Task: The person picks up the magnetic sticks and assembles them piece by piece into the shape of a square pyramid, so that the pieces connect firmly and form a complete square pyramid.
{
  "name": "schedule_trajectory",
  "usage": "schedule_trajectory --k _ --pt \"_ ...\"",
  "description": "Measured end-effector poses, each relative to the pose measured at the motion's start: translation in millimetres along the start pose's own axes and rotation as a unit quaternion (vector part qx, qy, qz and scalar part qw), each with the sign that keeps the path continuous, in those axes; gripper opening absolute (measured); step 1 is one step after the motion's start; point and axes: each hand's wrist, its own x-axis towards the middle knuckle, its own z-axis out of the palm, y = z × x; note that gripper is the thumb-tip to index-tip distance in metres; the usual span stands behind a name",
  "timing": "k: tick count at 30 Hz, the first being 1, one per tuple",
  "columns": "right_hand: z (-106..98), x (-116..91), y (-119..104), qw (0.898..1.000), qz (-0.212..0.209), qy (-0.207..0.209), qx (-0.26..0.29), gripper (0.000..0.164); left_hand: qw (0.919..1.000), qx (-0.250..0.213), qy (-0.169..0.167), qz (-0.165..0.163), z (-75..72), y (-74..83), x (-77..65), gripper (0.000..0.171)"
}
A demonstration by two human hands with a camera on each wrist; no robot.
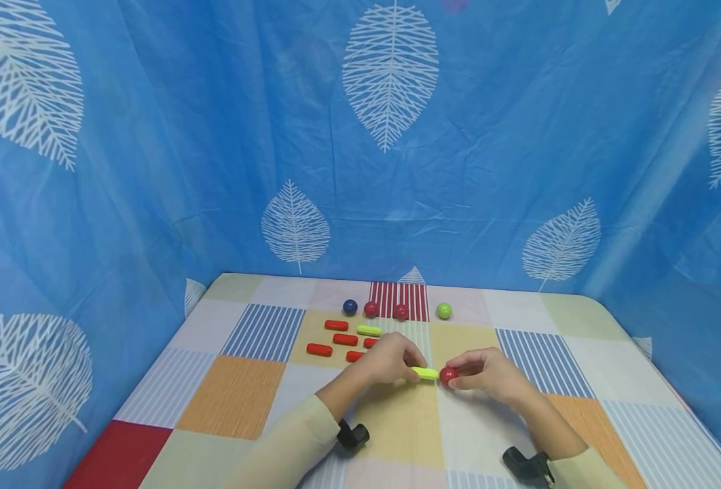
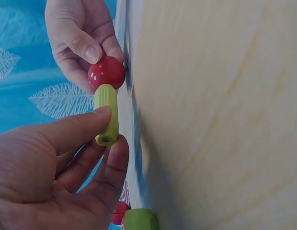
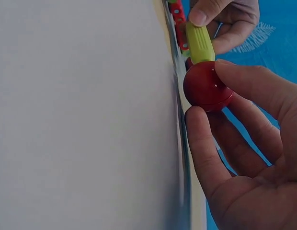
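My left hand (image 1: 391,360) pinches a yellow-green ribbed stick (image 2: 106,103) between thumb and fingers; its near end shows a round hole in the left wrist view. The thumb and fingers of my right hand (image 1: 495,373) hold a shiny red ball (image 3: 207,86). Stick and ball meet end to end, with the stick's far tip right at the ball's surface. Both are held low over the patterned cloth. Left of my left hand lie several red sticks (image 1: 320,350) and another yellow-green stick (image 1: 369,331), one red stick partly hidden behind the hand.
Along the back of the table (image 1: 232,397) sit a dark blue ball (image 1: 349,307), two red balls (image 1: 401,312) and a green ball (image 1: 444,311). A blue curtain (image 1: 458,170) with white leaf prints surrounds the table's back and sides. Each wrist wears a black camera (image 1: 353,436).
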Motion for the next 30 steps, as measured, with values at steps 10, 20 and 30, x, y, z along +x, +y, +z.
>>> schedule_trajectory --k 10,20,30 --pt "-0.9 -1.4 0.3 1.0 -0.009 -0.016 0.012 0.038 0.9998 0.01 -0.007 -0.016 3.4 4.5 -0.4 0.018" --pt "-9.8 -2.4 2.9 0.999 -0.021 -0.032 -0.008 0.038 0.9997 -0.01 0.019 0.011 -3.8 3.7 17.7 0.02" --pt "-31.5 -1.4 14.2 0.999 -0.02 -0.033 -0.037 0.037 0.9927 -0.073 0.094 -0.022 -0.1 11.4 48.9 0.034"
